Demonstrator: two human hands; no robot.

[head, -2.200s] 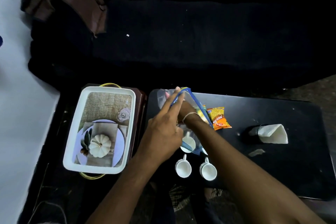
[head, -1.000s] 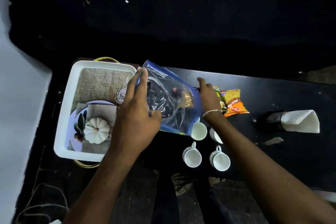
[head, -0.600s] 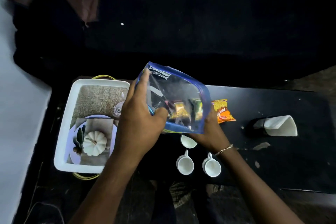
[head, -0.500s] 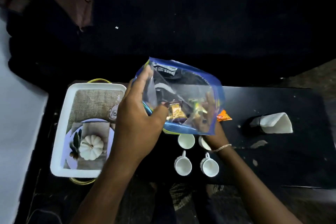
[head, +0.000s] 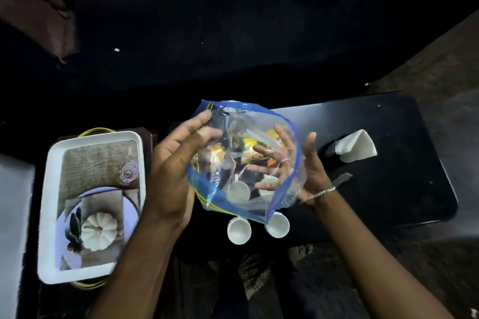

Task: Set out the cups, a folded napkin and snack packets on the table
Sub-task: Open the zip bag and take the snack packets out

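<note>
I hold a clear zip bag (head: 259, 163) with blue edges above the black table (head: 388, 189). My left hand (head: 171, 176) grips its left side. My right hand (head: 311, 171) is at its right edge, thumb in front and spread fingers showing through the plastic. Orange and yellow snack packets (head: 248, 142) show through the bag; whether they lie inside it or behind it I cannot tell. Two white cups (head: 239, 230) (head: 277, 225) stand on the table just below the bag, and two more (head: 238, 190) are seen through it. A folded white napkin (head: 355, 146) stands to the right.
A white tray (head: 51, 215) sits left of the table with burlap, a plate, a small white pumpkin (head: 98, 230) and a little glass (head: 128, 173). A dark sofa fills the background. The table's near edge runs just past the cups.
The bag has risen and tipped toward me over the cups. My right hand came from under it to its right edge, with fingers now spread. The view has shifted.
</note>
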